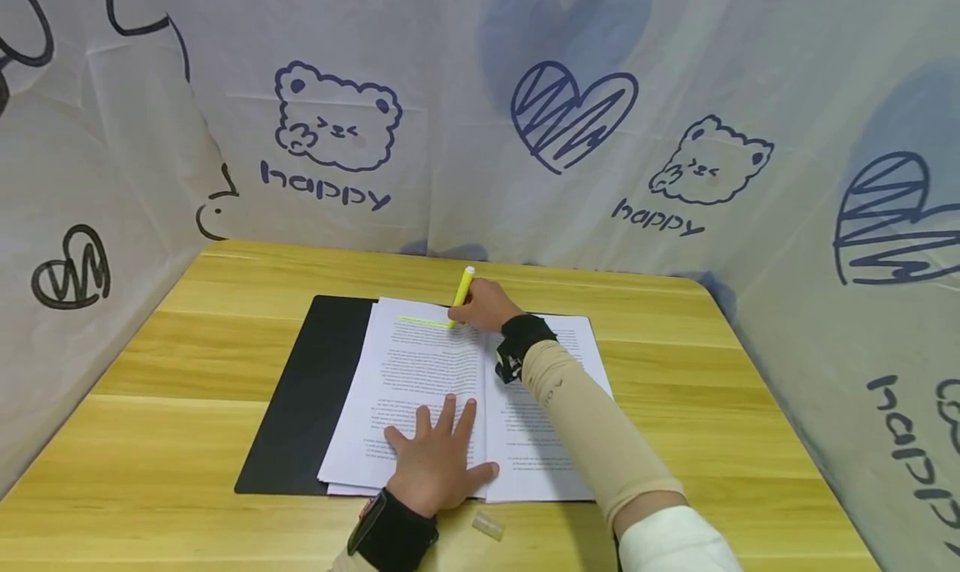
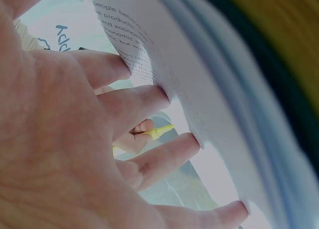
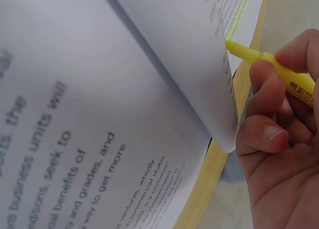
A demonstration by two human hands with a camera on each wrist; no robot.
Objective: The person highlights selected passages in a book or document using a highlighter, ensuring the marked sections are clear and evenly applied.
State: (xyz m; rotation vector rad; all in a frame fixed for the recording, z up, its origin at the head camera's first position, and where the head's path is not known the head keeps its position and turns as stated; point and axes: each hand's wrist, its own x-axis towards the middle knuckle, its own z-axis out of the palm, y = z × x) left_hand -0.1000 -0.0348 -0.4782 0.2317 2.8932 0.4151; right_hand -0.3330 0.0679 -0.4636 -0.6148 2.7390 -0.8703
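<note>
At the far edge of the stack of white printed sheets [image 1: 420,388], which lies on a black folder [image 1: 315,388] in the middle of the yellow wooden table [image 1: 150,439], the right hand [image 1: 486,305] curls its fingers round a yellow highlighter pen [image 1: 462,288] and holds its tip on the paper. A yellow stroke [image 1: 423,322] runs left from the tip along a line of print, so the line being marked lies left to right, across the page, and the pen's barrel leans up and away toward the patterned cloth backdrop [image 1: 570,122]. The left hand [image 1: 438,459] rests flat on the near part of the same stack, fingers straight and spread, pressing the sheets down; it holds nothing. The right hand is the one on the pen, well apart from the left. A small clear cap [image 1: 487,525] lies on the table just near the left hand.
</note>
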